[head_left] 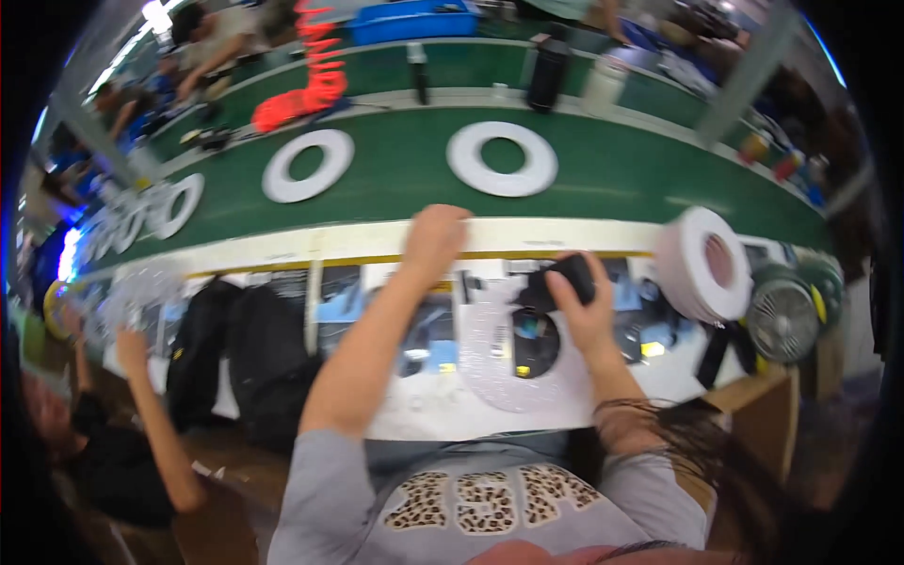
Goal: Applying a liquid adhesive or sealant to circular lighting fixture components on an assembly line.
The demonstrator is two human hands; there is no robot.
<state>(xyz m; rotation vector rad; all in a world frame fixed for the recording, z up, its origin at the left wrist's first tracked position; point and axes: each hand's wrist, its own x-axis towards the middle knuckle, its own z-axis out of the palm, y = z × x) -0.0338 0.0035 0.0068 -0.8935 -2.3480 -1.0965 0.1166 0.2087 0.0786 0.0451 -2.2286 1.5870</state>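
Observation:
My left hand [436, 243] is closed at the near edge of the green belt [405, 174]; what it holds, if anything, is hidden. My right hand [591, 315] grips a small black block-like object [571, 282], blurred, just above the worktop. Below and between my hands lies a flat ring [485, 363] with a shiny, clear-looking surface, and printed dark pictures show through its centre. Two white rings, one left [279, 174] and one in the middle [461, 160], rest flat on the belt beyond my hands.
A stack of white rings [686, 264] and a round fan [783, 318] stand at the right. Black bags [268, 344] lie left. More rings [174, 209] sit farther left, near a co-worker's hand [132, 347]. Beyond the belt are a coiled orange cord [320, 85] and a blue tray [414, 23].

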